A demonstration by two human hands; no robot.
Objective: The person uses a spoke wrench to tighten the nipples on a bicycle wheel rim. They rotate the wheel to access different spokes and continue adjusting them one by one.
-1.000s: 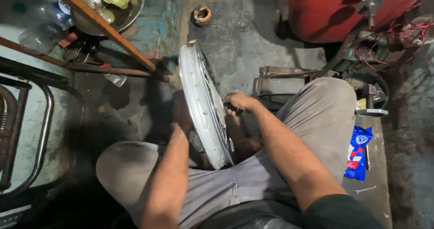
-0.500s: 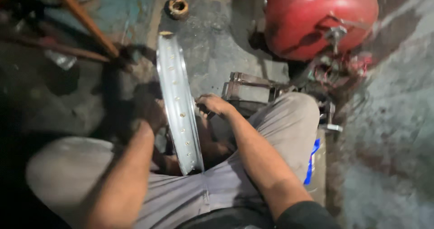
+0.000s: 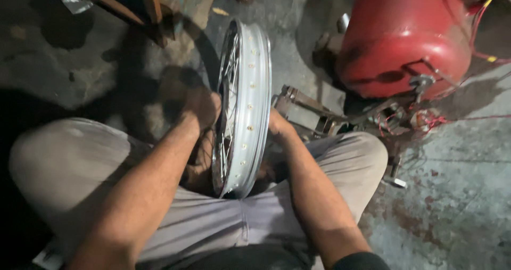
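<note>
Gripping spoked wheel rim (image 3: 248,97) between left hand (image 3: 199,107) and right hand (image 3: 279,126)

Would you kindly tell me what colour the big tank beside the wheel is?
The tank is red, seen best in the head view, right of the silver wheel rim.

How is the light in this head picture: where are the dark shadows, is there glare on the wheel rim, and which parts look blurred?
Head view: light is dim and uneven; the wheel rim shines brightly but is not washed out; deep shadow covers the floor at left and the left hand, which looks soft and dark; the right hand is partly hidden behind the rim; the red tank is lit clearly.
</note>
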